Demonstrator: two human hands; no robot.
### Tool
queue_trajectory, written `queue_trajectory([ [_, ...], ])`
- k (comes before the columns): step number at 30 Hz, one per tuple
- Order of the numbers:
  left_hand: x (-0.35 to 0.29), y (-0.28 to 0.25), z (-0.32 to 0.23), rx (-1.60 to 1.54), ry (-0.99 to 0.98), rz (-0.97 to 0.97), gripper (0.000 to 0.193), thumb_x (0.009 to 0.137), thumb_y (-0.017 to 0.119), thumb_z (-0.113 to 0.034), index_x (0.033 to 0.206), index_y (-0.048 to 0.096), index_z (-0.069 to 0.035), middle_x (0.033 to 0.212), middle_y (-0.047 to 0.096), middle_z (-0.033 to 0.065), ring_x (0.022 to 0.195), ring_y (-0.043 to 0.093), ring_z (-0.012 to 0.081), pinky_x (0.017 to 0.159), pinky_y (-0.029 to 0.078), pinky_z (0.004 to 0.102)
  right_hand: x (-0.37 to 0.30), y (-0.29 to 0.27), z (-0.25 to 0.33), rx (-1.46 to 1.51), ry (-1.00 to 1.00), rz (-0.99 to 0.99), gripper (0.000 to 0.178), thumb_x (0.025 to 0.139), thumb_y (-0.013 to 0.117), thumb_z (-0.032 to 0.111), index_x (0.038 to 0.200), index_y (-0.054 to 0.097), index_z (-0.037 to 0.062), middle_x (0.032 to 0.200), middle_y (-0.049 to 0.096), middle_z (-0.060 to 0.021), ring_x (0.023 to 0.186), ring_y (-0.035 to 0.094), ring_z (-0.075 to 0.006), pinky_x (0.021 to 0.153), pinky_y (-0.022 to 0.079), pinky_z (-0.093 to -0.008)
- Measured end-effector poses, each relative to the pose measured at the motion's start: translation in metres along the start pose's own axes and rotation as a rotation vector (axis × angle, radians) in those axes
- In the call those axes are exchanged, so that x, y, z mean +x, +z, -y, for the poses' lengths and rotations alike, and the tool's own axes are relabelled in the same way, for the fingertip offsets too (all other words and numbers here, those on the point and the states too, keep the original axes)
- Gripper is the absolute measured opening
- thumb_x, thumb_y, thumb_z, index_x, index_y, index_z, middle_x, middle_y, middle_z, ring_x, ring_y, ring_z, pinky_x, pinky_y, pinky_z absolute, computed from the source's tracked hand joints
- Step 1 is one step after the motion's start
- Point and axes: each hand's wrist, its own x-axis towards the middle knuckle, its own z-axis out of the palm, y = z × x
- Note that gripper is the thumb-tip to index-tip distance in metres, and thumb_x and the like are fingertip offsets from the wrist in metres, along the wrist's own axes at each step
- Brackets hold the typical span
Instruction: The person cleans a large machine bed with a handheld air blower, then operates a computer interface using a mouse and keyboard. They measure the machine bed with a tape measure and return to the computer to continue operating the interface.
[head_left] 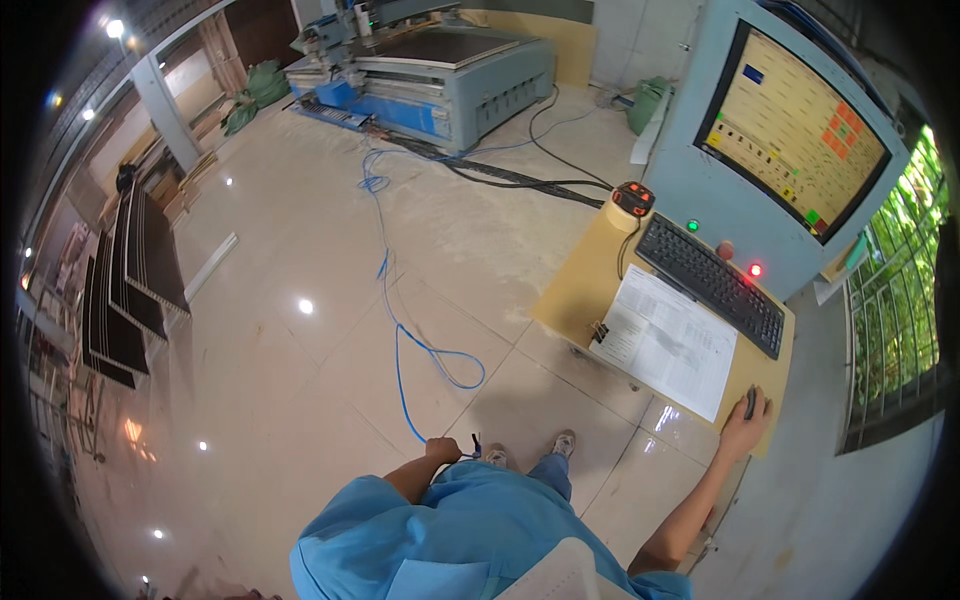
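Gripping the black mouse (pixel 750 404), our right fingers (pixel 763 402) curl over it on the yellow surface (pixel 572 288), just beside the printed sheet (pixel 668 340); our left hand (pixel 443 450) clasps the blue hose (pixel 403 398) near its dark tip.

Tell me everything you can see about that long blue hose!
The thin blue hose looks like smooth, bendy plastic. The left hand grips it, and a small dark fitting shows beside that fist. Beyond, it lies slack on shiny floor tiles, making an open loop, then a tangle farther off, near the flatbed machine.
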Motion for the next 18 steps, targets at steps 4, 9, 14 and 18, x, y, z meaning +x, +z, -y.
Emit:
queue_trajectory([
  [4,-0.0014,-0.0007,0.0019,-0.006,0.007,0.014,0.038,0.083,0.055,-0.032,0.104,0.075,-0.009,0.112,0.072,0.0147,0.106,0.069,0.0309,0.089,0.053,0.0444,-0.0002,-0.0028,-0.0001,-0.032,-0.059,0.015,0.039,0.093,0.061,0.020,0.131,0.062,0.0125,0.142,0.048,-0.0272,0.129,0.048,-0.0437,0.106,0.040,-0.0469],
  [9,-0.0018,-0.0016,0.0018,-0.018,0.020,-0.004,0.038,0.081,0.055,-0.032,0.104,0.075,-0.009,0.112,0.072,0.0144,0.107,0.069,0.0312,0.089,0.053,0.0450,-0.0004,-0.0015,-0.0038,-0.051,-0.100,-0.016,0.039,0.093,0.060,0.021,0.131,0.062,0.0137,0.140,0.049,-0.0271,0.127,0.049,-0.0432,0.105,0.041,-0.0470],
  [14,0.0023,-0.0068,-0.0029,-0.017,0.027,0.014,0.039,0.081,0.056,-0.032,0.105,0.075,-0.009,0.114,0.072,0.0145,0.108,0.068,0.0310,0.090,0.053,0.0447,0.0012,-0.0007,-0.0034,-0.051,-0.072,0.000,0.038,0.094,0.060,0.021,0.131,0.063,0.0151,0.140,0.050,-0.0260,0.127,0.050,-0.0426,0.104,0.042,-0.0465],
  [18,0.0027,-0.0082,-0.0073,-0.028,0.046,0.009,0.039,0.081,0.056,-0.033,0.105,0.075,-0.009,0.114,0.072,0.0143,0.108,0.068,0.0308,0.090,0.053,0.0444,0.0012,-0.0011,-0.0043,-0.060,-0.065,-0.005,0.039,0.093,0.061,0.021,0.131,0.063,0.0147,0.140,0.050,-0.0260,0.127,0.050,-0.0427,0.105,0.042,-0.0465],
])
